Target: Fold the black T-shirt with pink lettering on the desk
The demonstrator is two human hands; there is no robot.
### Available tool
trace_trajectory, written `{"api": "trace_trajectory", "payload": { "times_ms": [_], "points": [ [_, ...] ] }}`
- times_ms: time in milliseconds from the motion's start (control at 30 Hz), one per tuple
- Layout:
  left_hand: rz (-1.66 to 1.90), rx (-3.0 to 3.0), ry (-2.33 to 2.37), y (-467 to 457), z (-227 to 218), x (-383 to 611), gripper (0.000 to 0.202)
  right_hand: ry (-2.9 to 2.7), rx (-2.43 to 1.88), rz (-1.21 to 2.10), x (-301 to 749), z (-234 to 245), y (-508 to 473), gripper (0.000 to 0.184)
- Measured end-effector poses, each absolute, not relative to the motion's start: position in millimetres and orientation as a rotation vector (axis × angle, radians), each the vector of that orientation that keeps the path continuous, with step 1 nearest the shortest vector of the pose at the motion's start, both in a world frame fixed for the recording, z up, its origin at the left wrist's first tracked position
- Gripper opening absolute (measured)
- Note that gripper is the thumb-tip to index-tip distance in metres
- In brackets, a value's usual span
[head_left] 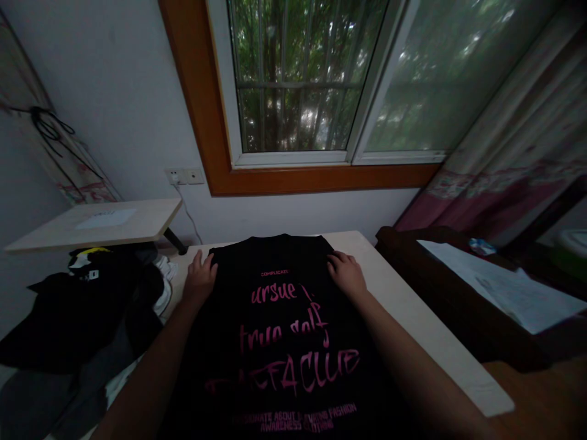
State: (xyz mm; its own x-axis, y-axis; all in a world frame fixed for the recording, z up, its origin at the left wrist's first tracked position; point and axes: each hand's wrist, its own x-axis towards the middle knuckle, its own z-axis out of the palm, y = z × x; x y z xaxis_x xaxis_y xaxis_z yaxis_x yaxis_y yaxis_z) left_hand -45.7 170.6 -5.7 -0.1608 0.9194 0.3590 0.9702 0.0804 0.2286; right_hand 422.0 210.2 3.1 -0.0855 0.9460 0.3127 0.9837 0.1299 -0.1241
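A black T-shirt (279, 311) with pink printed lettering lies spread out on the pale table, its collar end toward the wall. My left hand (200, 278) rests at the shirt's upper left edge, fingers apart and touching the cloth. On the opposite side my right hand (348, 274) lies over the upper right edge, its fingers stretched onto the fabric. Neither hand visibly grips the cloth. The lower part of the shirt runs out of the bottom of the view between my forearms.
A pile of dark clothes (77, 311) lies at the left, beneath a small raised shelf (151, 221) bearing a sheet of paper. The pale table (413, 318) extends right. Beyond it stands dark brown furniture (458, 299) with a white sheet (499, 281). A window (302, 79) is ahead.
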Motion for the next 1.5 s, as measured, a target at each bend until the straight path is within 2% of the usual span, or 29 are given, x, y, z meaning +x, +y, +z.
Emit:
{"api": "trace_trajectory", "payload": {
  "times_ms": [67, 233, 400, 567, 933, 1200, 1367, 1500],
  "points": [
    [-0.706, -1.91, -2.268, 161, -5, -60, 0.051, -2.036, -1.927, -0.198, 426, 8, 204, 0.037],
    [-0.711, -2.076, -2.554, 134, 1, -79, 0.07, -1.955, -2.1, -0.072, 440, 11, 197, 0.044],
    [-0.656, -2.167, -2.692, 128, 6, -75, 0.051, -1.979, -2.154, 0.127, 450, 9, 202, 0.043],
    [-0.693, -2.165, -2.467, 148, 8, -71, 0.044, -1.968, -2.141, 0.099, 446, 8, 213, 0.039],
    [-0.612, -2.013, -2.386, 197, 6, -67, 0.04, -1.942, -2.144, 0.043, 425, 16, 242, 0.038],
    [-0.589, -1.987, -2.518, 156, -2, -76, 0.049, -1.996, -2.12, 0.076, 443, 9, 218, 0.044],
    [-0.68, -2.068, -2.448, 138, -6, -77, 0.044, -2.044, -2.071, 0.049, 446, 8, 199, 0.041],
    [-0.605, -1.948, -2.434, 143, -8, -70, 0.043, -2.069, -2.064, -0.056, 440, 6, 195, 0.04]
  ]
}}
